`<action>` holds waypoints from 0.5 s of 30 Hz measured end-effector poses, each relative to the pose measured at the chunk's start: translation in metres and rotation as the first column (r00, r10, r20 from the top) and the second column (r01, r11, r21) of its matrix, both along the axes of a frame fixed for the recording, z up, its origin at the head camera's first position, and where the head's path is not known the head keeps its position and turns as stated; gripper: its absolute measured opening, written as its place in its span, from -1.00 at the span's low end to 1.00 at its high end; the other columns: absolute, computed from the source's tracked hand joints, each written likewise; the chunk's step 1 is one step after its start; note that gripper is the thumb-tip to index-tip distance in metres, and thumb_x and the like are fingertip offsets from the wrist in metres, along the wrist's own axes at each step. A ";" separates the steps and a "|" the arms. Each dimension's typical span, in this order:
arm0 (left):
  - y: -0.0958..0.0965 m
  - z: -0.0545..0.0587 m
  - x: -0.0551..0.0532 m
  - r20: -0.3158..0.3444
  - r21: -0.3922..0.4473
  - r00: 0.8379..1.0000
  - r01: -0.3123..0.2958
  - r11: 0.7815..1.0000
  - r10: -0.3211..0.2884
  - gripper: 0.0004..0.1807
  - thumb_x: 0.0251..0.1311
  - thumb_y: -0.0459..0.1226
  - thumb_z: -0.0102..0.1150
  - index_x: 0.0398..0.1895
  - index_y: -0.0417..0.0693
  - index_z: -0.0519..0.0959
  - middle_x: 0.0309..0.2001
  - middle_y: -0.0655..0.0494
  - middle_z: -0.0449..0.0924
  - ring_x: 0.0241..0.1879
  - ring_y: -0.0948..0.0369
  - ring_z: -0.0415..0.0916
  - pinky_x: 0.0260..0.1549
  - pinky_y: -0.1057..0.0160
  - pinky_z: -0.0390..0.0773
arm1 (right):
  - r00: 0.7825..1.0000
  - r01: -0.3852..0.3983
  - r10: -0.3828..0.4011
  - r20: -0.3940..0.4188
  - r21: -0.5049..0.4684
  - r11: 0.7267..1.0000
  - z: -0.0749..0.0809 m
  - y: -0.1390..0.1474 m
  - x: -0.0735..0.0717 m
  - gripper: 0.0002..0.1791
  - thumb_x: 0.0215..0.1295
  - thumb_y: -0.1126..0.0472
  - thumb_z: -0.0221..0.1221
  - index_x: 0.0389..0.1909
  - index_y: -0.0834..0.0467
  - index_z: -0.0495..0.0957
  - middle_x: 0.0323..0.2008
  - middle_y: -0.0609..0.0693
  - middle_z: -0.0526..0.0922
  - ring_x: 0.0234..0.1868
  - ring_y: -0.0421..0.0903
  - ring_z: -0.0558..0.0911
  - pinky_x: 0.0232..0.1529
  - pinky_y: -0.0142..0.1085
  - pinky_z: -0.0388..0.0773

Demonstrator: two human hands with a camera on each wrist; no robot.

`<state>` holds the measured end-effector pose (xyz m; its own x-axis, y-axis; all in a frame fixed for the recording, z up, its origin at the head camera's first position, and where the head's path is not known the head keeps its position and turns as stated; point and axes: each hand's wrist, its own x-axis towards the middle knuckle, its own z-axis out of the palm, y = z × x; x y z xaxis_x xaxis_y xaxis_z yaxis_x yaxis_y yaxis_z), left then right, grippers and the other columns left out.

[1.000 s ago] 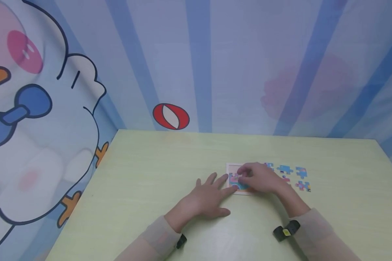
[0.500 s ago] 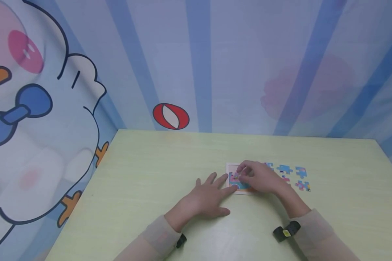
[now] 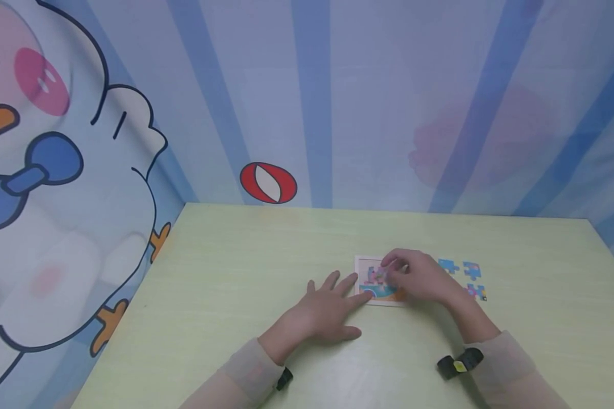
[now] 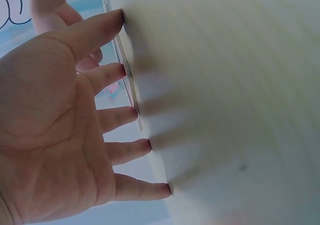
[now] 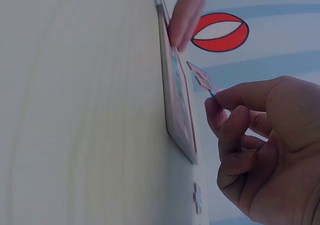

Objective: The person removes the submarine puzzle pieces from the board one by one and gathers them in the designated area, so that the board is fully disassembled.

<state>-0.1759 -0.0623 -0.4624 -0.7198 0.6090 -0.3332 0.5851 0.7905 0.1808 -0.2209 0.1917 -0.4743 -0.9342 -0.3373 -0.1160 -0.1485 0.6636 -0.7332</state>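
Note:
A jigsaw tray (image 3: 358, 264) with a pale rim lies flat on the table, its lower part showing blue and orange. My right hand (image 3: 419, 275) is over its right half. Thumb and index finger pinch a pink puzzle piece (image 5: 201, 79), which is held up off the tray in the right wrist view. The other fingers curl in beneath. My left hand (image 3: 319, 312) is spread, palm down, its fingertips at the tray's left edge and on the table. In the left wrist view, its straight fingers (image 4: 132, 187) touch the tabletop. The right hand hides part of the tray.
To the right of the tray lie loose blue puzzle pieces (image 3: 472, 270) and a pink-and-blue piece (image 3: 476, 291), partly behind the right wrist. A printed cloth backdrop (image 3: 307, 102) rises behind the table (image 3: 245, 244).
My right hand has shifted a little to the right with the pinched puzzle piece, now covering some loose pieces that showed before. My left hand has stayed in place.

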 end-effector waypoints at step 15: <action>0.001 0.000 0.005 -0.011 -0.055 1.000 0.009 0.998 -0.010 -0.11 0.38 0.30 0.10 0.69 0.47 0.00 0.70 0.10 -0.23 0.63 -0.13 -0.24 0.35 -0.48 0.08 | 0.995 0.100 -0.100 0.008 -0.021 0.995 0.007 0.062 0.012 -0.76 0.45 0.26 0.19 0.07 0.22 0.62 -0.23 0.09 0.67 -0.44 -0.02 0.59 -0.45 -0.17 0.54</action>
<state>-0.1710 -0.0613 -0.4621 -0.7177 0.5969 -0.3587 0.5945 0.7934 0.1308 -0.2093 0.2535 -0.4675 -0.9626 -0.2447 -0.1167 -0.0769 0.6591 -0.7481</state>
